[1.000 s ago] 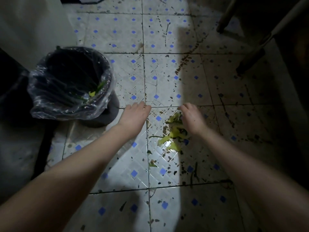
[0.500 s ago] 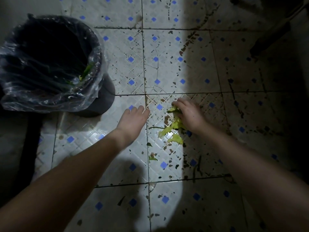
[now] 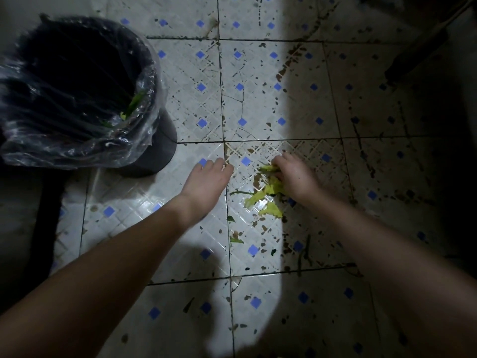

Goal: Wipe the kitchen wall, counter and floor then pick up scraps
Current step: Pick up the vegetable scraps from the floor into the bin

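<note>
A small heap of yellow-green vegetable scraps (image 3: 267, 200) lies on the white tiled floor (image 3: 196, 104) with blue diamonds. My right hand (image 3: 296, 177) rests on the top of the heap, fingers curled around some of the leaves. My left hand (image 3: 209, 180) lies flat on the tile just left of the heap, fingers spread, holding nothing. Smaller dark green bits (image 3: 236, 240) are scattered nearer to me.
A dark bin (image 3: 154, 151) lined with a clear plastic bag stands at the upper left, a few green scraps inside. The floor is speckled with brown dirt. A dark mop or broom head (image 3: 415, 58) sits at the upper right, in shadow.
My view has dropped closer to the floor. My right hand has closed down onto the scrap heap. My left hand has stayed flat beside it.
</note>
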Motion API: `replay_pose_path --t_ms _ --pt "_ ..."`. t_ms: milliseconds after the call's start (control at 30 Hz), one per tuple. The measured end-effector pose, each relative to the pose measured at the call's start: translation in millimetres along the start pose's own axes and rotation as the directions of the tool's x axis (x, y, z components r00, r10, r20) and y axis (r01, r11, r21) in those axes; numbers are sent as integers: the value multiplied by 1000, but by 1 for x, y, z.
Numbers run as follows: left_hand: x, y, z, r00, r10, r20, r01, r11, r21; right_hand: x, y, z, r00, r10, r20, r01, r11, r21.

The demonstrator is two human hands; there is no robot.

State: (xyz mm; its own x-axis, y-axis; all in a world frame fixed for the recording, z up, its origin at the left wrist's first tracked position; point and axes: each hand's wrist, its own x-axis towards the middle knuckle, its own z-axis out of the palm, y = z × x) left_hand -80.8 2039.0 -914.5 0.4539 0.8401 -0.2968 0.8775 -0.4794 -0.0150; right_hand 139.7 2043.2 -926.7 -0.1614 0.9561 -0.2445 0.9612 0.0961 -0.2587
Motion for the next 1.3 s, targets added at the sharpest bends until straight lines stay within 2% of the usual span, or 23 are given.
replay_pose_path --t_ms 167,333,600,733,900,1100,1300 --pt "1 2 -8 1000 -9 -6 9 1000 -2 -1 6 -15 994 38 -99 -30 996 81" --pt "8 17 -15 1000 25 4 -25 1000 4 -10 21 -30 990 42 -136 2 952 307" --pt "34 58 -24 989 135 55 -128 985 -116 -26 52 -41 986 93 -141 -72 986 148" --pt "43 77 -23 976 208 63 -201 975 -97 -38 68 -42 980 159 -116 -139 977 162" --pt "51 94 -20 962 266 60 -263 963 -63 -51 82 -41 968 237 -86 -229 969 96" --pt "51 97 -16 958 279 70 -275 960 -58 -59 85 -42 954 296 -50 -289 951 111" --pt "46 92 -14 957 281 66 -273 956 -111 -59 78 -45 960 279 -36 -275 956 101"
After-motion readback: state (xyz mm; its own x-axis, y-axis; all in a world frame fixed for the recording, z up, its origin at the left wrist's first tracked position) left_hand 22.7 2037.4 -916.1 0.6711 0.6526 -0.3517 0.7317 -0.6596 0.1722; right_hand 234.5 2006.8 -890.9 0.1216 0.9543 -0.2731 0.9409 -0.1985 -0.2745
